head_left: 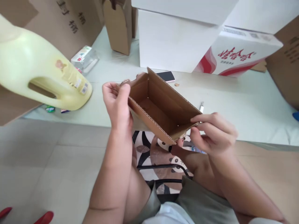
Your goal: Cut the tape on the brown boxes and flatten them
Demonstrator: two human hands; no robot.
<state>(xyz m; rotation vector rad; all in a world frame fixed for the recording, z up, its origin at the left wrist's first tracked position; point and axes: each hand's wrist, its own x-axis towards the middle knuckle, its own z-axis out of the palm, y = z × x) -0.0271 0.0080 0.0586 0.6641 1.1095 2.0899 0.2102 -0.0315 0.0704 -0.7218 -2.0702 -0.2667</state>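
Observation:
Between my hands is a small brown cardboard box [151,126], its open top tilted toward me. The inside is visible and looks bare. My left hand [118,102] grips the box's left end, thumb over the rim near a notched edge. At the opposite end, my right hand [211,130] pinches the right wall between fingers and thumb. The box is held above my lap, in front of the table's near edge. Behind it on the table lie a dark-screened phone [166,76] and a small white stick-like item [201,107].
A pale yellow jug [46,65] stands at the left, near a clear plastic pack [85,60]. White boxes [173,42], a red-and-white carton [235,54] and an upright cardboard box [119,29] line the back. A pale cloth covers the table [224,93]. Red footwear [45,217] is on the floor.

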